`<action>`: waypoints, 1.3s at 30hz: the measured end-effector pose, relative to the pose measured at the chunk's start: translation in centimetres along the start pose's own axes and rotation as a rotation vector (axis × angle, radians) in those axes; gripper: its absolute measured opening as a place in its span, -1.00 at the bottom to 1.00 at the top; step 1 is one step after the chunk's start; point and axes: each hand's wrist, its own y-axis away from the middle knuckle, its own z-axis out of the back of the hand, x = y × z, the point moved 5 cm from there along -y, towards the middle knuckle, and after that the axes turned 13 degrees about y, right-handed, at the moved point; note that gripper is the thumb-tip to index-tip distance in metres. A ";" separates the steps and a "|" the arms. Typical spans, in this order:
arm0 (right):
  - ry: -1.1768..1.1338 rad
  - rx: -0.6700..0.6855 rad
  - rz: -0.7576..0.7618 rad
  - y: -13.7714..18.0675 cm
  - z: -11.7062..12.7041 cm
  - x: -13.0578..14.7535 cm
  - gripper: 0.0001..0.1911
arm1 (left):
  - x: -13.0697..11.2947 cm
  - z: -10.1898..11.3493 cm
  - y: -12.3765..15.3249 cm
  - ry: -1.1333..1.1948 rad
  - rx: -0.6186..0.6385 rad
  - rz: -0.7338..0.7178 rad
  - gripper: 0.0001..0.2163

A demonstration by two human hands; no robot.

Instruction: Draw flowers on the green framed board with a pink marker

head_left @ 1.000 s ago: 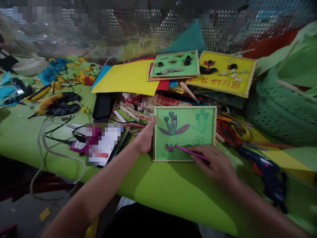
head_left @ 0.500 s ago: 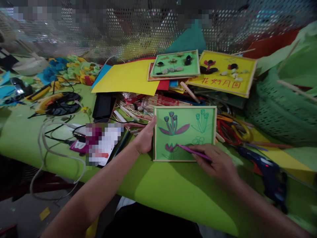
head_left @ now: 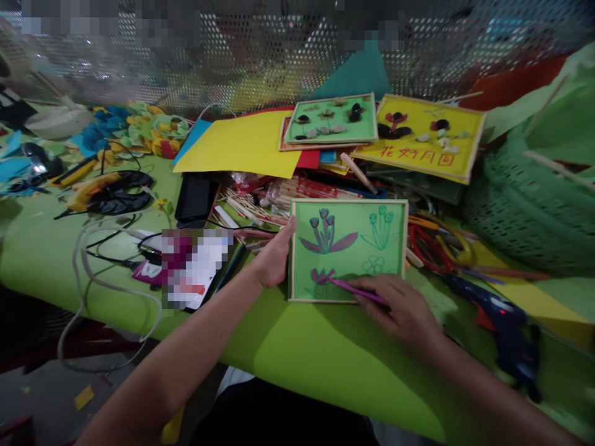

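Note:
A framed green picture point(head_left: 346, 248) with a pale wooden border lies tilted toward me on the green table. My left hand point(head_left: 275, 253) grips its left edge, thumb up along the border. Flowers drawn in outline cover the sheet. The upper left flower point(head_left: 328, 232) is filled with purple, while the two on the right are green lines only. In my right hand point(head_left: 395, 303) is a purple marker point(head_left: 360, 290), held in a writing grip. Its tip touches the sheet at the lower left flower point(head_left: 320, 276), whose petals are partly purple.
A dark blue glue gun point(head_left: 504, 325) lies at right, beside red-handled pliers point(head_left: 430, 248) and a green basket point(head_left: 525, 204). Behind are wooden sticks point(head_left: 242, 207), yellow paper point(head_left: 242, 142) and framed pebble pictures point(head_left: 332, 119). A phone point(head_left: 198, 266) and cables point(head_left: 83, 297) lie at left.
My right hand and the marker have shifted slightly left and down over the lower left flower. More purple shows on its right petal. My left hand keeps its hold on the frame.

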 end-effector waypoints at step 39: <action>-0.009 -0.029 -0.046 0.3 0.2 -0.8 -0.81 | -0.1 -0.2 0.0 0.002 0.023 -0.002 -0.44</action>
